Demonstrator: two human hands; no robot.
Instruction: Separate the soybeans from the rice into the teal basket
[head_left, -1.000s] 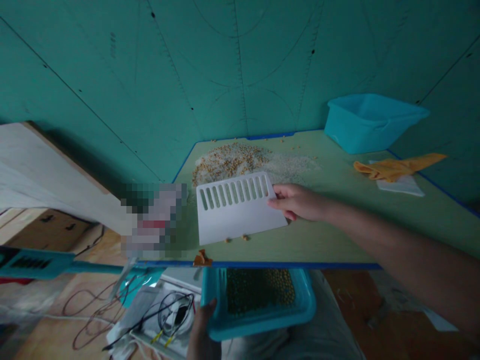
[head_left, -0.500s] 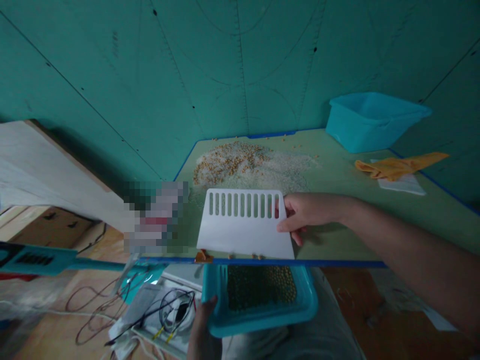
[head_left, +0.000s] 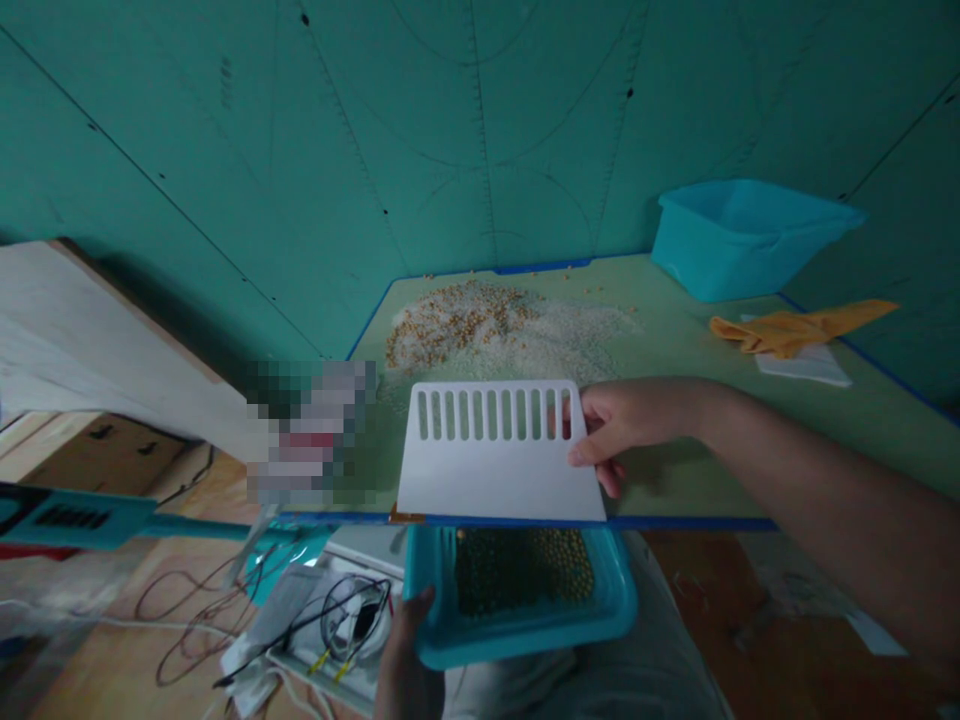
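My right hand [head_left: 611, 430] grips the right end of a white slotted scraper [head_left: 499, 478], whose lower edge is at the table's front edge. Below that edge, my left hand [head_left: 411, 645] holds the left side of a turquoise basin [head_left: 525, 642]. Inside the basin lie small green beans [head_left: 502, 580] and yellow soybeans [head_left: 574, 565]. Beyond the scraper, a spread-out pile of white rice-like grains [head_left: 570, 335] mixed with soybeans [head_left: 465, 315] covers part of the green table [head_left: 667, 490]. The fingers of my left hand are partly hidden under the basin.
A turquoise tub [head_left: 742, 245] stands at the table's back right. An orange cloth [head_left: 799, 328] lies in front of it, over something white. Cables [head_left: 352, 615] and a white box are below left, on the floor side. A green wall [head_left: 480, 120] rises behind the table.
The scraper has shifted slightly right and towards the front edge. The few soybeans and orange scrap that lay before it on the edge are mostly no longer visible. The basin stays in place.
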